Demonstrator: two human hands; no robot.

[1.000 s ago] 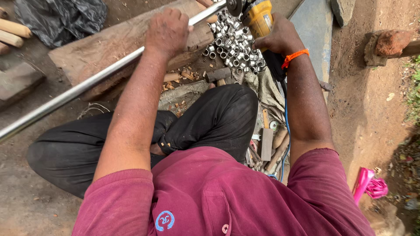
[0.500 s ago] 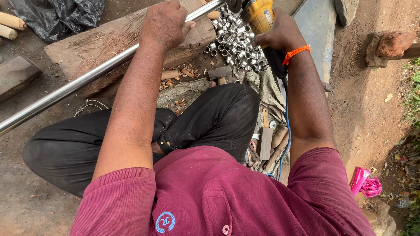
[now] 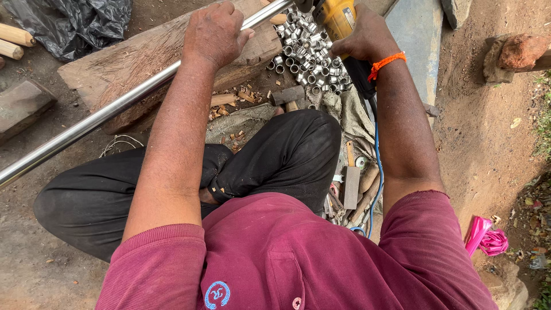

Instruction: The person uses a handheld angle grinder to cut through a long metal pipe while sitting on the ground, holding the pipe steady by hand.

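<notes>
Left hand [image 3: 215, 34] slid nearer along steel tube [image 3: 115, 109]; fingers wrapped over it, pinning it on wood block [image 3: 120, 69]. Right hand [image 3: 367, 40] closed on yellow grinder [image 3: 338, 17]. Tube likely stiff, slick, long; best held near cut end.

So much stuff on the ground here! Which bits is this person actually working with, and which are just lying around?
In use:
left hand pressing the steel pipe onto the wooden block
right hand gripping the yellow power tool
cut metal rings, piled beside the tool

Lying about:
black plastic sheet
wooden dowels
pink wrapper
reddish stone
</notes>
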